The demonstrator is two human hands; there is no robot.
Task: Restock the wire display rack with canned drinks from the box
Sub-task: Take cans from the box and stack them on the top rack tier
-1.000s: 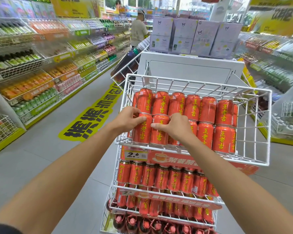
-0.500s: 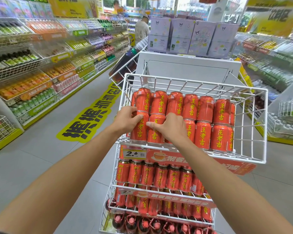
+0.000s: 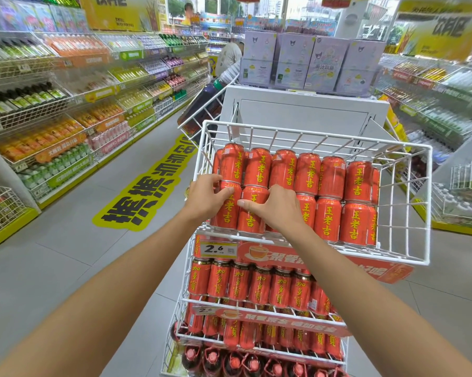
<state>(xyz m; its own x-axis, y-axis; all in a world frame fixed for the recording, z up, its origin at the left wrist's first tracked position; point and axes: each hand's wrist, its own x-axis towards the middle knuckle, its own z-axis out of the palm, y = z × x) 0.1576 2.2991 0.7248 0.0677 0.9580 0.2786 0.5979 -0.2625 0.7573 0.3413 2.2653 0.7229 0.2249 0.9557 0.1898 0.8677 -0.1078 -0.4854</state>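
Both hands reach into the top basket of the white wire display rack, at its front left corner. The left hand lies on the front left red can, its fingers curled around the top edge and the thumb pressed on the can's front; the grip is closed on this can. The right hand rests on the second front can beside it, the thumb stretched across the can's face and the fingers bent over the top and right side, so this grip also looks closed on its can. The two hands are just beside each other, thumbs nearly meeting. The basket holds red cans with yellow characters in two layers, the upper layer standing on the lower one, and the cans fill it across to the right side. Under the basket hangs a yellow price tag beside an orange banner. The shelf below carries another row of red cans, and more cans stand on a further shelf beneath. The box is not visible here.
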